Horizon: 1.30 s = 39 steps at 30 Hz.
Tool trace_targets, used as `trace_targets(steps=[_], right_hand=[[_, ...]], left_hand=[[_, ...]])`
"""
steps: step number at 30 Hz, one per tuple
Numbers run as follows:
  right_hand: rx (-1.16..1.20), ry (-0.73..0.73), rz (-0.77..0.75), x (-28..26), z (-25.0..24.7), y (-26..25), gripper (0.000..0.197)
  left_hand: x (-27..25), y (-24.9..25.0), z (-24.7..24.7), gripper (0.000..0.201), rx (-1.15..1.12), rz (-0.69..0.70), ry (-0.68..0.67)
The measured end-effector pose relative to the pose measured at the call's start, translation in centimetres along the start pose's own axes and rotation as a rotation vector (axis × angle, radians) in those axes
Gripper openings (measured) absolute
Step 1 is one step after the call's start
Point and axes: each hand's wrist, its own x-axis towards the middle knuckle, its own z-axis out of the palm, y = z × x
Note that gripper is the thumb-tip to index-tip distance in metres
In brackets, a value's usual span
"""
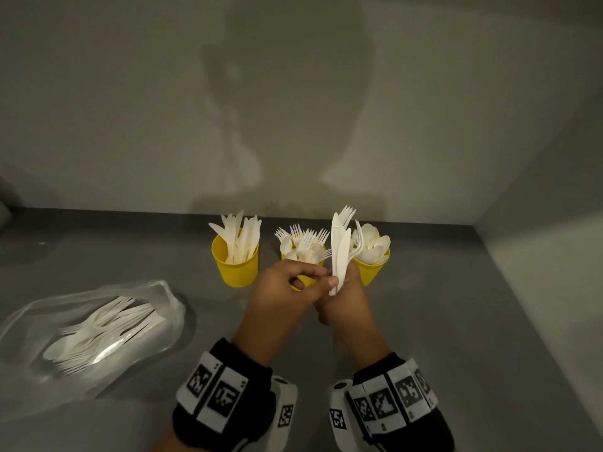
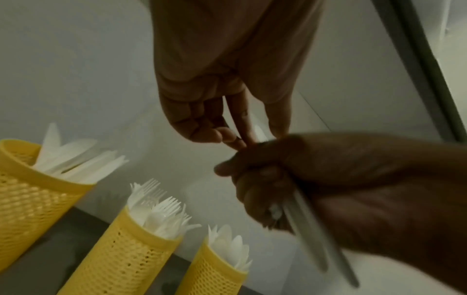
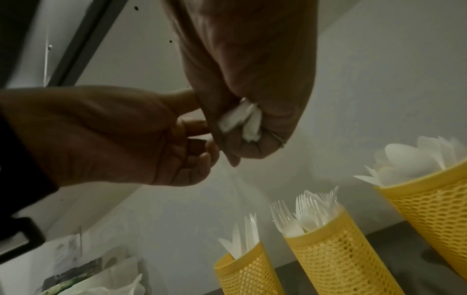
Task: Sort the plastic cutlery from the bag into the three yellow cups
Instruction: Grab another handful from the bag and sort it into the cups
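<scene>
Three yellow mesh cups stand in a row near the back wall. The left cup (image 1: 235,265) holds knives, the middle cup (image 1: 306,279) forks, the right cup (image 1: 372,270) spoons. My right hand (image 1: 346,283) grips an upright bundle of white cutlery (image 1: 339,249), knives and a fork, in front of the middle and right cups. My left hand (image 1: 327,277) pinches one piece low in that bundle between thumb and forefinger. In the right wrist view the handle ends (image 3: 240,117) poke out of my right fist. The clear plastic bag (image 1: 98,334) lies at the left with several pieces inside.
The grey counter (image 1: 440,321) meets the back wall just behind the cups and a side wall (image 1: 554,256) on the right. The bag's loose plastic reaches towards the left cup. In the left wrist view the cups (image 2: 131,255) sit below and left of both hands.
</scene>
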Motion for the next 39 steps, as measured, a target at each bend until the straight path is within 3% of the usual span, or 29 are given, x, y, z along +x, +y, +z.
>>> trace_targets(steps=[2, 4, 6, 10, 12, 14, 16, 18, 20, 24, 27, 30, 31, 33, 36, 39], right_hand=[[0.018, 0.051, 0.047, -0.3, 0.1, -0.4, 0.018], [0.320, -0.007, 0.177, -0.4, 0.2, -0.9, 0.010], [0.669, -0.064, 0.307, -0.3, 0.2, -1.7, 0.046], [0.819, -0.130, 0.338, -0.2, 0.7, -2.1, 0.060], [0.807, -0.133, 0.322, 0.0, 0.5, -2.0, 0.059], [0.672, -0.150, 0.271, -0.1, 0.3, -2.1, 0.042], [0.361, -0.164, 0.127, -0.4, -0.2, -1.8, 0.022], [0.026, -0.115, -0.045, -0.6, -0.6, -1.0, 0.053], [-0.066, -0.104, -0.095, -0.6, -0.9, -0.7, 0.070], [-0.079, -0.121, -0.152, -0.5, -1.1, -0.4, 0.072], [0.042, -0.143, -0.125, -1.0, -0.6, -1.0, 0.051], [0.165, -0.119, 0.012, -0.7, -0.3, -1.6, 0.010], [0.212, -0.092, 0.071, -0.2, -0.3, -1.4, 0.006], [0.238, -0.051, 0.164, 0.8, -0.4, -0.9, 0.018], [0.239, -0.064, 0.210, 1.2, -0.6, -0.2, 0.020], [0.183, -0.097, 0.163, 0.6, -0.8, 0.1, 0.018]], left_hand=[[-0.3, 0.2, 0.7, 0.021, -0.013, -0.015, -0.039], [-0.4, 0.3, 1.1, 0.027, -0.034, -0.019, -0.055], [-0.4, 0.4, 1.2, 0.029, -0.041, -0.017, -0.061], [-0.5, 0.5, 1.4, 0.015, -0.075, -0.020, -0.080], [-0.5, 0.5, 1.3, 0.015, -0.122, -0.026, -0.115], [-0.3, 0.5, 1.2, 0.018, -0.185, -0.046, -0.155], [0.1, 0.2, 1.0, 0.019, -0.236, -0.077, -0.186], [0.6, 0.0, 0.6, 0.015, -0.299, -0.131, -0.217], [1.0, 0.0, 0.0, 0.013, -0.405, -0.200, -0.247], [1.8, -0.1, -1.2, 0.018, -0.561, -0.225, -0.251], [2.3, -0.3, -1.6, 0.023, -0.552, -0.200, -0.239], [3.2, -0.3, -2.6, 0.022, -0.538, -0.174, -0.150], [3.8, -0.3, -3.2, 0.020, -0.532, -0.167, -0.088], [5.4, -0.7, -5.1, 0.017, -0.507, -0.147, 0.092], [8.0, -2.1, -8.2, 0.019, -0.315, -0.100, 0.354], [9.6, -3.9, -9.3, 0.022, -0.107, -0.065, 0.461]])
